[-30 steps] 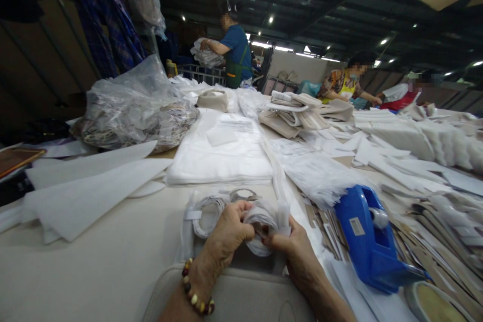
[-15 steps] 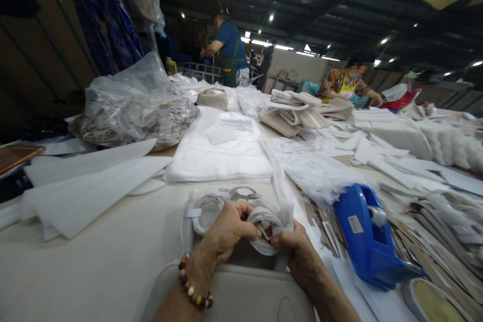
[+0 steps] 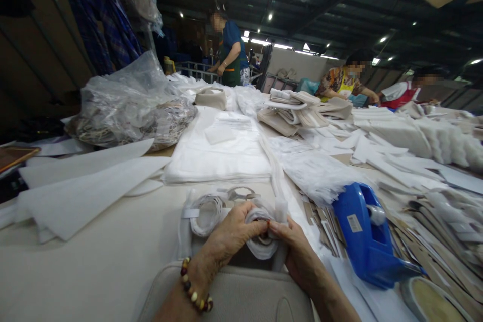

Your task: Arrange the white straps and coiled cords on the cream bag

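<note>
Single head-worn view, looking forward and down along the table (image 3: 94, 261), with the hands (image 3: 260, 236) close below and co-workers far beyond.

I can't read a single word anywhere around me. The blue tape dispenser (image 3: 368, 241) to my right carries a small pale sticker (image 3: 354, 223) on its side, with dark marks on it too small to make out (it may be a barcode or a line of print, I can't tell which). On the stack of white fabric (image 3: 219, 158) ahead of me lies a sheet of paper (image 3: 234, 123) with faint grey lines of print, blurred past reading. More printed sheets (image 3: 290, 147) lie just to the right of that stack, and their text is just as illegible.
</note>
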A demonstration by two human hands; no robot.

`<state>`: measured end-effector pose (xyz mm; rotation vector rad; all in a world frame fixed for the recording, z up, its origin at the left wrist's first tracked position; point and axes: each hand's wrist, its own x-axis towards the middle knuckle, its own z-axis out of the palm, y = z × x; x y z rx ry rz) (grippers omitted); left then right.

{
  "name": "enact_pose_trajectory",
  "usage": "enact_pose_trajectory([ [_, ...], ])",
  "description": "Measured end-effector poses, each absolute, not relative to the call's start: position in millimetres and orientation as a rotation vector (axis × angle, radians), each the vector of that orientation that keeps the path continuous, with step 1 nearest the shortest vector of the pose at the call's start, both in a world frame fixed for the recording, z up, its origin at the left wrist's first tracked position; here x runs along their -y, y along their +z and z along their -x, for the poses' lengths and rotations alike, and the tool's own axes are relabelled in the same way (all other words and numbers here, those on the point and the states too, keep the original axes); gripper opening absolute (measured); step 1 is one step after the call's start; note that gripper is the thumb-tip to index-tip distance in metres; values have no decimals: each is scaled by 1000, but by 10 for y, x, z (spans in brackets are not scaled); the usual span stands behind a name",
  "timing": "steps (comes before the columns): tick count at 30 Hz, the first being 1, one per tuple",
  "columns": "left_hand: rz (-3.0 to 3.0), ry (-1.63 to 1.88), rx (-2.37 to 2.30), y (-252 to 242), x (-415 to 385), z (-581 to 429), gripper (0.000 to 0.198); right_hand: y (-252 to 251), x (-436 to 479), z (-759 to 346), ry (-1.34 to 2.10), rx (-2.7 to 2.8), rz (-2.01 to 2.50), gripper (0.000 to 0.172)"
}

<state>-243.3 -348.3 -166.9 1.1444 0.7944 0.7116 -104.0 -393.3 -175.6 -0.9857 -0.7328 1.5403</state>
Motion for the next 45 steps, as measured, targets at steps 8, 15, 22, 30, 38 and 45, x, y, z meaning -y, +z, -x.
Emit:
enact_pose_trajectory([
  [8, -1532, 542, -900, -1600, 3460, 2501, 18, -1809, 3947, 1044, 1407, 792, 1191, 50],
  [15, -1584, 540, -1018, -1594, 3469, 2497, 26, -1640, 3784, 852, 1122, 1205, 1429, 39],
  [22, -2124, 1011, -1194, -1737, 3500, 2383, 65, -1556, 3637, 805, 1369, 1127, 1320, 30],
  [30, -2406, 766, -1220, -1708, 3591, 2197, 45, -1621, 3635, 739, 1300, 1210, 1347, 22],
  [38, -2727, 1155, -1098, -1923, 3623, 2136, 27, -1591, 3637, 708, 1356, 1170, 1322, 28],
  [45, -3100, 1396, -790, -2114, 3442, 2188, 31, -1633, 3540, 714, 1385, 1045, 1452, 35],
])
